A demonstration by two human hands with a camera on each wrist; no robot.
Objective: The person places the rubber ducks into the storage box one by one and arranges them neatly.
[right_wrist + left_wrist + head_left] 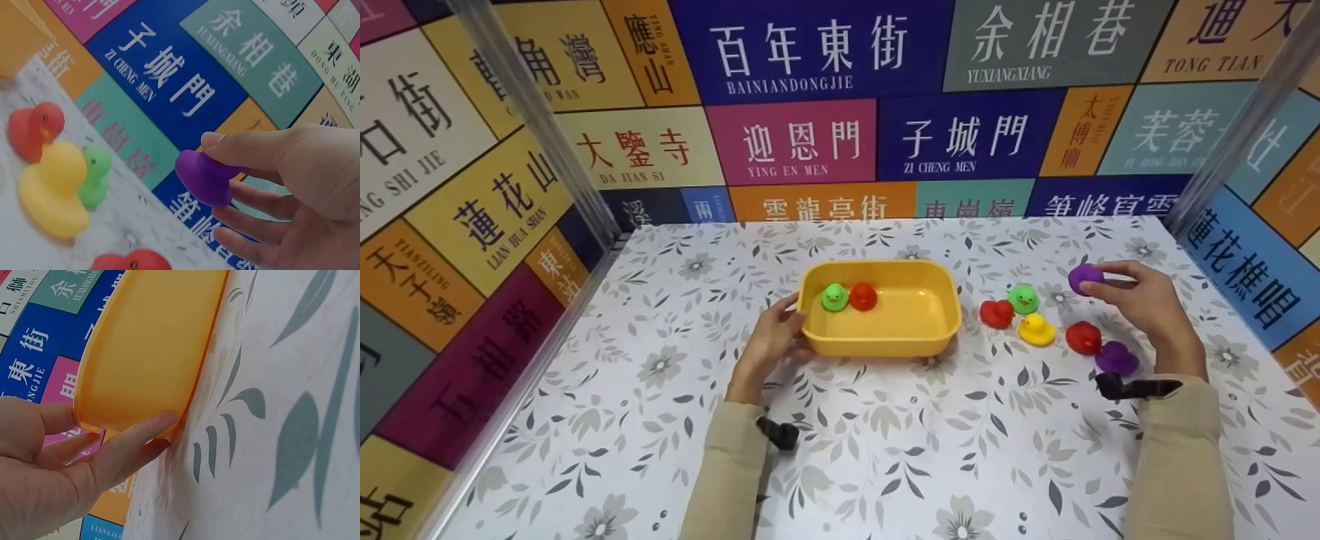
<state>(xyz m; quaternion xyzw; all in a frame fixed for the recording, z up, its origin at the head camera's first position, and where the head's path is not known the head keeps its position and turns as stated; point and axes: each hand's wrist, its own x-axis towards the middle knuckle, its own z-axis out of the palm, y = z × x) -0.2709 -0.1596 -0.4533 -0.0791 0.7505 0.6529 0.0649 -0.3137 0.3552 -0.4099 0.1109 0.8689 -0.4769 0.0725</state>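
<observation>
My right hand (1147, 304) pinches a purple rubber duck (205, 177) between thumb and fingertips, raised over the right side of the table. At the left end of a yellow plastic basin (877, 347), my left hand (769, 337) holds the end wall, its fingers at the rim and along the outside. Inside the basin a green duck (834, 298) sits beside a red duck (862, 296). Right of the basin lie a red duck (997, 314), a green duck (1024, 299), a yellow duck (1037, 330), another red duck (1083, 338) and a second purple duck (1117, 359).
The table has a white cover (840, 465) printed with grey leaves and flowers. Panels (821, 49) with coloured blocks of lettering stand behind it and at both sides. Dark straps with small camera mounts (780, 433) are on both wrists.
</observation>
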